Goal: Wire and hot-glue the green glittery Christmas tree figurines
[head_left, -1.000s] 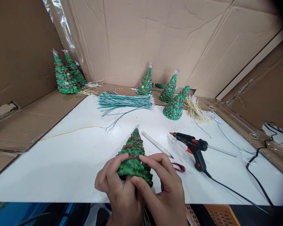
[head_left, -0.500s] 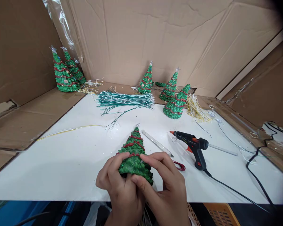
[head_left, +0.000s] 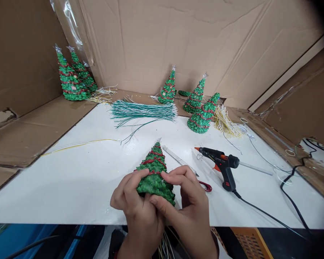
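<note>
Lower centre | your left hand [head_left: 140, 207] and right hand [head_left: 191, 203] grip the tree [head_left: 155, 186] at its red garland [head_left: 154, 173] | only your view has dipped; hold unchanged, so work seems steady

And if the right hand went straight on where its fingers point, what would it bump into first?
The shiny green cone-shaped tree with red trim; the right hand is touching it. Beyond that, maybe the left hand, though depth is hard to judge.
</note>
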Tool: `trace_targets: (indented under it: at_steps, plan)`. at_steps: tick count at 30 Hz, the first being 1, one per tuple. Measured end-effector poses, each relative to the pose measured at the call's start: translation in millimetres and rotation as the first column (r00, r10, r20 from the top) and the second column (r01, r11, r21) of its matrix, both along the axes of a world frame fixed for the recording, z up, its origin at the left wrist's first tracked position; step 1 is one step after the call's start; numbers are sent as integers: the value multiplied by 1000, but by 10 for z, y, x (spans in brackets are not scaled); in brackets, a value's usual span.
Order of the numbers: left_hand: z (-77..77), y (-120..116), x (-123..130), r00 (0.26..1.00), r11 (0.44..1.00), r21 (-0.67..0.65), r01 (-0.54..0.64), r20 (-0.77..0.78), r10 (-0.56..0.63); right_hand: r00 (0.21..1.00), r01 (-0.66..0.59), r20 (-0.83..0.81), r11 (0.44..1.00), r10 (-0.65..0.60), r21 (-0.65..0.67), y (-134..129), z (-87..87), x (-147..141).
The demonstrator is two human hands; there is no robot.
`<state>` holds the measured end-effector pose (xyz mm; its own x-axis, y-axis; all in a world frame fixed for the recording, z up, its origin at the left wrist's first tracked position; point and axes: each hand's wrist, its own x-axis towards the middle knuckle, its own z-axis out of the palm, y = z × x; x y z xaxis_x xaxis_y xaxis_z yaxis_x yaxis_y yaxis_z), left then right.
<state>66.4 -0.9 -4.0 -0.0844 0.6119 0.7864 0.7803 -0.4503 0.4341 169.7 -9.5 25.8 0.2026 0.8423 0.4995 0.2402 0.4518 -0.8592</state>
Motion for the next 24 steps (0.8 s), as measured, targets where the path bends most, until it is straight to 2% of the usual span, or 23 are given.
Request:
trace_targets:
  at_steps: [9, 17, 24]
  plan:
    - [-19, -6, -21, 999, 1000, -29, 3, 34, -2, 1000, 8, 7, 1000, -8, -21, -21, -22, -35]
    - [-50, -20, -3, 993, 997, -66, -32, 112, 40, 990, 27, 137, 998, -35, 60, -45, -35, -22]
    - [-31, 1, -37, 998, 1000, -25, 17, 60, -15, 989, 32, 140, 997, -41, 65, -47, -36, -16]
